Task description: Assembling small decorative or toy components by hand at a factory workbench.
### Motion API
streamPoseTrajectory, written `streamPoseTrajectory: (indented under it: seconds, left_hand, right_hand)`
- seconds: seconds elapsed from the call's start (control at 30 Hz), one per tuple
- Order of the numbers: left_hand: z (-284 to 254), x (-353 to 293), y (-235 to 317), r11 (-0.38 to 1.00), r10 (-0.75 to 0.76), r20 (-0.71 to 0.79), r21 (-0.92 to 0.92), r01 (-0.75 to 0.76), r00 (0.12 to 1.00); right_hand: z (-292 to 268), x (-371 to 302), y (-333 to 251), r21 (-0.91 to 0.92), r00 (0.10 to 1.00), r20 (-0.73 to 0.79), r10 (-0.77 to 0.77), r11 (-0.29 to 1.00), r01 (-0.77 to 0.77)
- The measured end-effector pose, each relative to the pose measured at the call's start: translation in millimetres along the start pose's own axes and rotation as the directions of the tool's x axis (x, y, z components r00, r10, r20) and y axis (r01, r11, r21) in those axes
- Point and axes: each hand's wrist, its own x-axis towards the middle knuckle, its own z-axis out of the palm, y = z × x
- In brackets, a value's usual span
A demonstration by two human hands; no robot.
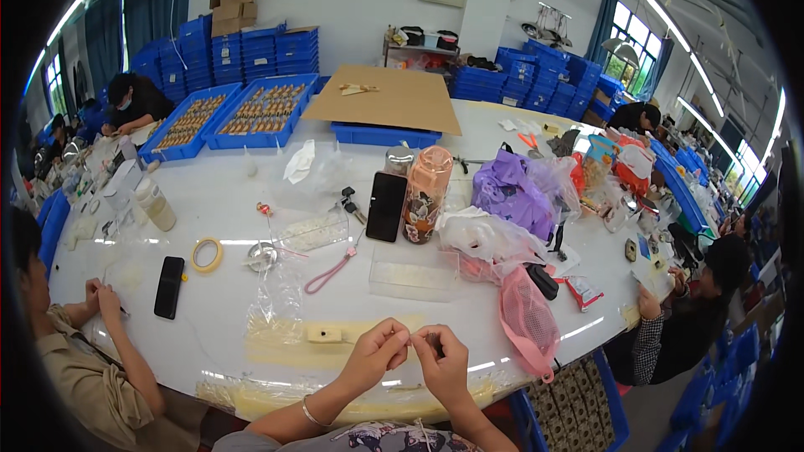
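Observation:
Above the table's near edge, my left hand (377, 356) and my right hand (444, 368) meet with fingertips pinched together. Between them is something too small to name. A small dark brown piece (434, 341) shows at the fingers of my right hand; its kind is not clear. Just left of my hands, a cream-coloured block (325, 333) lies on yellowish tape stuck to the table (226, 201). Beyond it are a crumpled clear plastic bag (275, 305), a pink wrist strap (329, 274) and a shallow clear plastic box (410, 276).
A dark phone (386, 207) leans against a peach-coloured bottle (429, 192). Right of it lie a purple bag (515, 188) and a pink mesh bag (528, 318). A tape roll (207, 255) and another phone (169, 287) are leftward. Co-workers sit on both sides; blue trays (258, 113) stand far back.

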Motion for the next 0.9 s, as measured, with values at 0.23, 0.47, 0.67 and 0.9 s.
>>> streamPoseTrajectory:
  seconds: [0.23,0.47,0.67,0.9]
  left_hand:
    - [-3,13,42,0.983,0.176,-0.019,0.052,-0.175,0.984]
    - [-13,34,83,0.984,0.173,0.189,-0.069,-0.162,0.967]
    - [-10,30,88,0.979,0.203,0.219,-0.035,-0.2,0.954]
    - [-13,23,87,0.971,0.225,0.246,0.027,-0.239,0.943]
  right_hand:
    - [3,29,-31,0.179,0.992,0.109,-0.068,0.983,0.048]
    - [-11,65,-53,0.225,0.935,0.181,-0.306,0.938,0.264]
    - [-12,64,-50,0.09,0.905,0.292,-0.311,0.95,0.298]
    - [-11,63,-42,0.026,0.876,0.391,-0.283,0.955,0.296]
